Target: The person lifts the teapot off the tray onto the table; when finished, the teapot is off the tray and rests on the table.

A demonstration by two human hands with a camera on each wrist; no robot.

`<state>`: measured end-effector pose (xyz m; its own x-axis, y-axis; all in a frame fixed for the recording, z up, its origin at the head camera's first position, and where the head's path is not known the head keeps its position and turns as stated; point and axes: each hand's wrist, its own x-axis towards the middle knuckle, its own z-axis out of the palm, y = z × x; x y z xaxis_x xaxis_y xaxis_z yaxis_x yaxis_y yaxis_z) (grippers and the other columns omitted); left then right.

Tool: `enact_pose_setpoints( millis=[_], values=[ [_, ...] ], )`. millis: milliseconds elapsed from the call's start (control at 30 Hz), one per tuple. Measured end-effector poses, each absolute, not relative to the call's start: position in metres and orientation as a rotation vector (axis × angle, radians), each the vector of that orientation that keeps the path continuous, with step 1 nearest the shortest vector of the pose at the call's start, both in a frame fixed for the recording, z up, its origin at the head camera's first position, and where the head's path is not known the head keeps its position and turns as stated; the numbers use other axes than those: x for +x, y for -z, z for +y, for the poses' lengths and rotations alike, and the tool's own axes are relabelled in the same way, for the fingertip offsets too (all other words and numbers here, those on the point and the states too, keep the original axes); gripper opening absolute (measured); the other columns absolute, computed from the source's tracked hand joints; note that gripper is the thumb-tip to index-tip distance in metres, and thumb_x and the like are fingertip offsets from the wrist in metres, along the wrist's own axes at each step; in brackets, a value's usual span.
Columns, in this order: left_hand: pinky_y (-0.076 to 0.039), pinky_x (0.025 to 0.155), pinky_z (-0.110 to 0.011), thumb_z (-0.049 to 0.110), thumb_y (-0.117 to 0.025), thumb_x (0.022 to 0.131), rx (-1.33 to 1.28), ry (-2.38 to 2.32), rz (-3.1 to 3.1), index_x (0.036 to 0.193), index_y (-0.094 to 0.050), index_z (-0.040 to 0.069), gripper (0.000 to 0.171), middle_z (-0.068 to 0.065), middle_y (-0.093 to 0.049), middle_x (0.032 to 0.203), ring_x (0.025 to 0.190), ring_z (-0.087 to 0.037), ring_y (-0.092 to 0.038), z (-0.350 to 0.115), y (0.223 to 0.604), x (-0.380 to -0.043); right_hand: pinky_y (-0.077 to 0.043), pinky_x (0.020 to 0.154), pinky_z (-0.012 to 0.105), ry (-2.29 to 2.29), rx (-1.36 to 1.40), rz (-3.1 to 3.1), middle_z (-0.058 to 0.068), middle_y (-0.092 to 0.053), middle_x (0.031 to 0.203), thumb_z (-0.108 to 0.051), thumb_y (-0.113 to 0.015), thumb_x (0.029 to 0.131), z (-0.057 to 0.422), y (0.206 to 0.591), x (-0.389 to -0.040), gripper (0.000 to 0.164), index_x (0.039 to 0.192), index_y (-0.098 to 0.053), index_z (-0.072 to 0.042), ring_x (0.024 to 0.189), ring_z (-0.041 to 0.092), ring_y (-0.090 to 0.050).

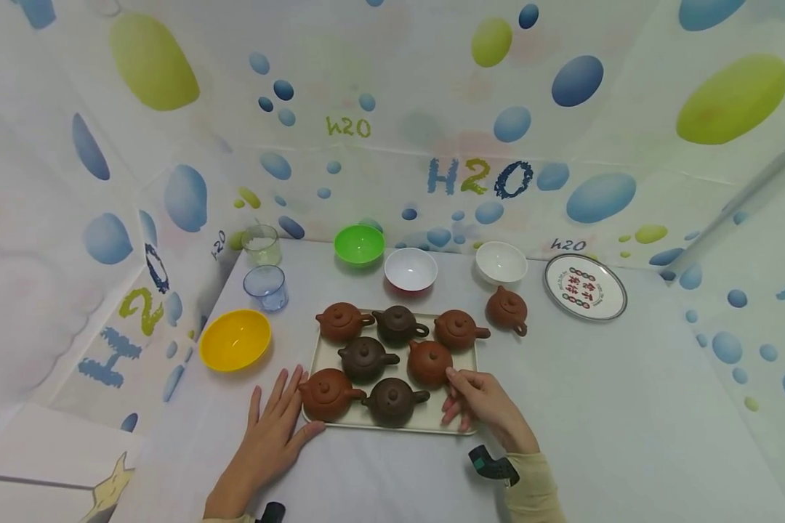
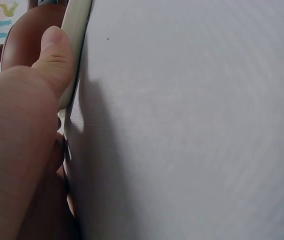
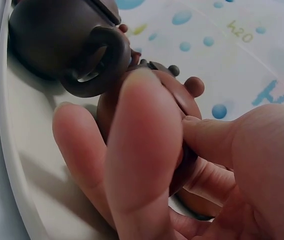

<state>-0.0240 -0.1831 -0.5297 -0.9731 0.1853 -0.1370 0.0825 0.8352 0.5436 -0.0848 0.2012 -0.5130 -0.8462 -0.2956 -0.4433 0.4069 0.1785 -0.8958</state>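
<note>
A cream tray (image 1: pixel 425 428) holds several small clay teapots, some reddish-brown and some dark brown. On its right side, my right hand (image 1: pixel 487 403) pinches the handle of a reddish-brown teapot (image 1: pixel 429 363) between thumb and finger; other fingers extend over the tray. The right wrist view shows a dark teapot (image 3: pixel 57 35) beside those fingers. My left hand (image 1: pixel 271 432) lies spread at the tray's front left corner, thumb against the rim, near another reddish-brown teapot (image 1: pixel 327 396). In the left wrist view the thumb (image 2: pixel 57 55) touches the tray edge.
One reddish-brown teapot (image 1: pixel 506 311) stands off the tray, to its right. Behind are a green bowl (image 1: pixel 359 247), two white bowls (image 1: pixel 411 270) and a round plate (image 1: pixel 585 287). A yellow bowl (image 1: pixel 235 341) and two glasses (image 1: pixel 266 288) stand at the left.
</note>
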Motion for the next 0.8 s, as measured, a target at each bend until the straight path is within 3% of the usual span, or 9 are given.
enact_pose_setpoints(
  millis=[800],
  values=[
    [0.017, 0.132, -0.066, 0.055, -0.066, 0.101, 0.204, -0.825, 2.830, 0.167, -0.030, 0.000, 0.093, -0.016, -0.016, 0.181, 0.168, -0.044, -0.005, -0.1827, 0.5288, -0.0254, -0.052, 0.047, 0.021, 1.718, 0.153, 1.957, 0.004, -0.076, 0.078, -0.049, -0.059, 0.109, 0.1986, 0.5088, -0.0821, 0.052, 0.087, -0.056, -0.002, 0.064, 0.013, -0.076]
  ],
)
